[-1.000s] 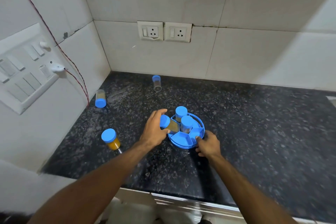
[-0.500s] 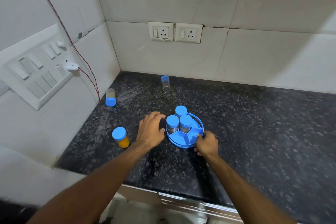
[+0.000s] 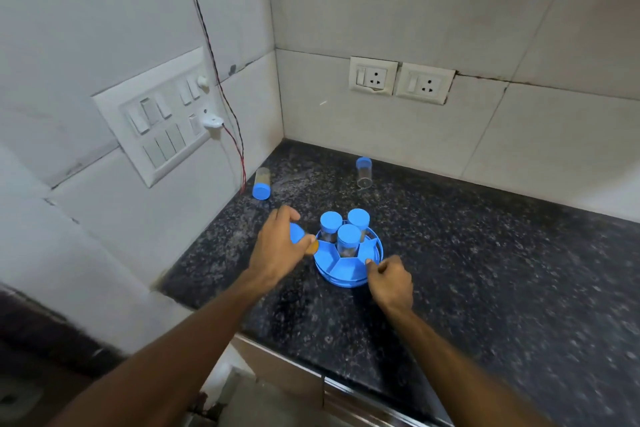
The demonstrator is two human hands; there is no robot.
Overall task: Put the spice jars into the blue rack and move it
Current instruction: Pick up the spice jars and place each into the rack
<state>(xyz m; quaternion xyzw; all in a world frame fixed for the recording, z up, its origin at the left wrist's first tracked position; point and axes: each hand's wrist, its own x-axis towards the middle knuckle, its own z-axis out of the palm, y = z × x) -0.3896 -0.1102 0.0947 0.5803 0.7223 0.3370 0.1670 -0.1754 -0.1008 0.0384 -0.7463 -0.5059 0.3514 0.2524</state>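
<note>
The blue rack (image 3: 349,265) sits on the dark counter (image 3: 485,270) with 3 jars (image 3: 348,240) upright in its far compartments; the left hand (image 3: 277,246), empty and spread half a second ago, now closes around the orange jar (image 3: 304,242) just left of the rack; the right hand (image 3: 391,279) still pinches the rack's near-right rim; 2 more jars lie near the far walls.

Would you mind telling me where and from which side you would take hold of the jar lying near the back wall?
I would grip the back jar around its clear body, coming from above with fingers either side. It lies tipped over, blue cap toward the wall, open counter around it.
</note>
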